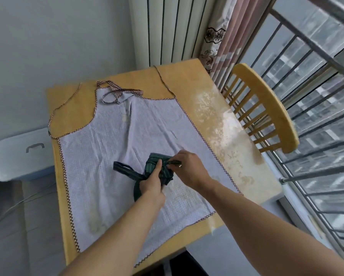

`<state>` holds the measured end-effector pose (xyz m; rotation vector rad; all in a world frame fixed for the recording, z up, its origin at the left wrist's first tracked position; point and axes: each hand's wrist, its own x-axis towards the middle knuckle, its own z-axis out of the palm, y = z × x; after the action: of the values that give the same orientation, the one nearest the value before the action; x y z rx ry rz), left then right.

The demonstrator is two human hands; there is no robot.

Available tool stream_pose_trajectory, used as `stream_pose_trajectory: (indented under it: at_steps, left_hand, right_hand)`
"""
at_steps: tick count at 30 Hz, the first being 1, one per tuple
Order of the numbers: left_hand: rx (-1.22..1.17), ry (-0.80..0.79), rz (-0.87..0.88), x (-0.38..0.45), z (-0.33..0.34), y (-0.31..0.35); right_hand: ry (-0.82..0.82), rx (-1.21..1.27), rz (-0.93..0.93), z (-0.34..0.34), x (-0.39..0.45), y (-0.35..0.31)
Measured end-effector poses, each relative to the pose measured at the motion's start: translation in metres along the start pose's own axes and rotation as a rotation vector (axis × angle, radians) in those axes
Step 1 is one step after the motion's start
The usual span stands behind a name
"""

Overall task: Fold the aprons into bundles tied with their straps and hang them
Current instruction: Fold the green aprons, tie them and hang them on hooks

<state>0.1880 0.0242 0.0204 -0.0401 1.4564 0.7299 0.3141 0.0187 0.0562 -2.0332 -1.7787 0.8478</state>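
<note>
A pale checked apron with brown checkered trim lies flat across the wooden table, its neck straps bunched at the far end. On top of it sits a small dark green striped apron bundle. My left hand presses on the bundle and pinches its dark strap, whose loop trails to the left. My right hand grips the other strap end at the bundle's right side.
A wooden chair stands against the table's right side, beside a metal window railing. A white lidded box sits left of the table. A radiator and a curtain are behind the table.
</note>
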Motion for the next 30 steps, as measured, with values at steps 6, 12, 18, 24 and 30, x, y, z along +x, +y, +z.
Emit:
stream_pose_trajectory:
  at_steps: [6,12,18,24,30]
  left_hand:
    - [0.077,-0.052,-0.049,0.035,-0.014,-0.029]
    - [0.561,-0.088,0.065,0.043,-0.031,-0.034]
    - [0.939,-0.377,-0.016,-0.011,-0.05,0.0]
    - [1.509,-0.336,1.124,0.025,-0.039,0.014]
    - [1.519,-0.397,1.139,0.049,-0.046,-0.004]
  right_hand:
    - [-0.062,0.237,0.303,0.023,0.001,0.03]
    - [-0.078,0.214,0.445,0.032,-0.005,0.045]
    - [-0.038,0.105,0.369,0.04,-0.009,0.039]
    - [0.035,-0.135,0.168,0.047,-0.019,0.035]
    - [-0.023,-0.491,-0.014,0.055,-0.024,0.028]
